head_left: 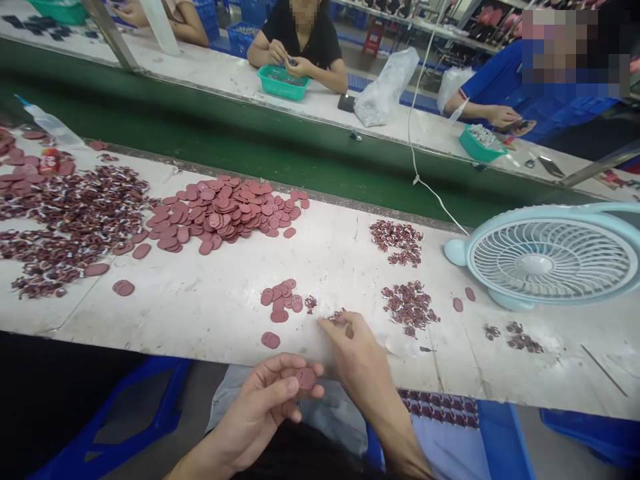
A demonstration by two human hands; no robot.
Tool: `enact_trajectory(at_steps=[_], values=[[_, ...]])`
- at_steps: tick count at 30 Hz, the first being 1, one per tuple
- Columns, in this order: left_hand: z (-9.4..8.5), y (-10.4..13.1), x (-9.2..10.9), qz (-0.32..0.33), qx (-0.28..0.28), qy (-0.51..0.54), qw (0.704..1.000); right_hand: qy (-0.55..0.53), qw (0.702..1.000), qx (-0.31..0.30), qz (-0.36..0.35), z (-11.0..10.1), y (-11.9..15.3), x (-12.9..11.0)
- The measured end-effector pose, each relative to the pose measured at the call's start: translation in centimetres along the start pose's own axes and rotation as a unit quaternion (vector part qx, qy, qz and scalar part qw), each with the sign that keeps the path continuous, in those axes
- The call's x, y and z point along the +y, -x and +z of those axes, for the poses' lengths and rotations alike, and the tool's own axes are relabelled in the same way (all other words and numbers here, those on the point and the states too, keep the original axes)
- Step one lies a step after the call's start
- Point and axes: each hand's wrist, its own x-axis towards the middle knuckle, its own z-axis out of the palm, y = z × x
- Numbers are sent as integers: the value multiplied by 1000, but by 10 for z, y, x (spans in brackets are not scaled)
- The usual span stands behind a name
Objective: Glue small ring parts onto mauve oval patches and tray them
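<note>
The left hand (245, 417) is turned up in front of the table edge, pinching a reddish oval piece (306, 379) between thumb and fingers, its flat face showing small dark marks or slits. The right hand (361, 357) reaches over the white table (200, 320), fingertips down at a small dark piece (341, 313); from where I stand I can't tell whether they have closed on it or only touch it. To my eye the step in hand is a pick-up, one oval held ready while the other hand sorts out a little part. That calls for a fine fingertip pinch on a single piece, with the left grip kept light and steady so the oval doesn't slip or turn. A loose dark bit (311, 305) lies just beside, near a small cluster of ovals (283, 299), with another oval or two (271, 340) nearer the edge. Beyond the right hand sits a patch of dark pieces (410, 307), spread fairly flat; the big heap of ovals (235, 210) lies off to the left, beside a tangled heap of dark parts (100, 207).
</note>
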Motion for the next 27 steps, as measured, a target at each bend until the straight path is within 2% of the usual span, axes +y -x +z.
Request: enact_trajectory(at_steps=[3, 5, 7, 10, 12, 13, 15, 17, 19, 22, 25, 27], values=[[0, 1, 3, 2, -2, 1, 1000, 126, 990, -48, -50, -6, -16, -1], [-1, 1, 3, 2, 0, 8, 1000, 223, 968, -75, -84, -11, -21, -2], [-2, 1, 4, 3, 0, 10, 1000, 273, 952, -88, -105, -16, -23, -3], [-2, 1, 4, 5, -6, 7, 1000, 172, 976, -75, -106, -23, -15, -7], [-2, 1, 4, 10, -7, 3, 1000, 23, 997, -37, -61, -25, -2, -10], [-2, 1, 3, 13, -5, 2, 1000, -67, 997, -14, -17, -25, 7, -12], [-1, 1, 1, 17, -3, -1, 1000, -240, 967, 20, 83, -23, 27, -15], [-1, 1, -4, 18, -5, -7, 1000, -360, 923, 30, 130, -20, 46, -17], [1, -1, -9, 25, -11, -19, 999, -393, 914, 30, 100, -17, 57, -20], [6, -4, -16, 51, -27, -40, 998, -348, 935, 58, 42, -15, 61, -26], [11, -7, -19, 56, -43, -47, 996, -328, 938, 93, 60, -16, 57, -31], [13, -7, -21, 47, -48, -44, 997, -334, 935, 91, 71, -16, 55, -32]])
